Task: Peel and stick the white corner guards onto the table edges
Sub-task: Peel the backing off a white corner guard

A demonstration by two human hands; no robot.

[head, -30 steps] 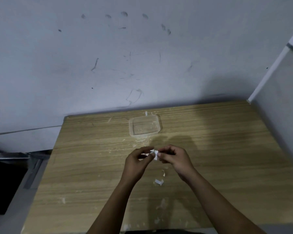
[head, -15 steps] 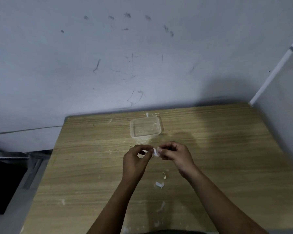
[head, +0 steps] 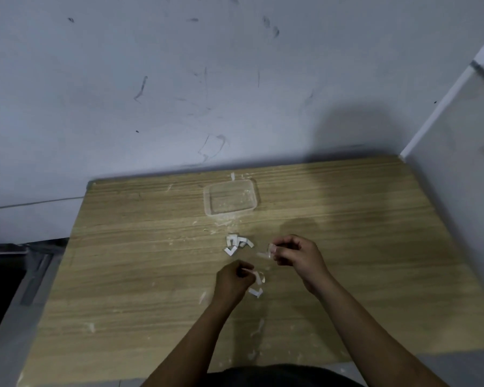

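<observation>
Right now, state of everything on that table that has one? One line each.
left hand: fingers curled, pinching a curled white strip.
right hand: fingers curled, pinching a small white piece.
loose corner guards: small pile lying on the table, none held.
single corner guard: lying flat beside the left hand.
clear container: open, no lid, only a few flecks inside.
table: top dotted with white scraps.

A bare, plain room, more a makeshift work corner than a furnished home or office: a wood-grain laminate table (head: 347, 247) (dusted with pale flecks) stands pushed against a scuffed, marked white wall (head: 179, 93). Right of the table a white partition panel (head: 458, 163) closes the corner, and beyond the table's left edge lies grey floor (head: 9, 317).
</observation>
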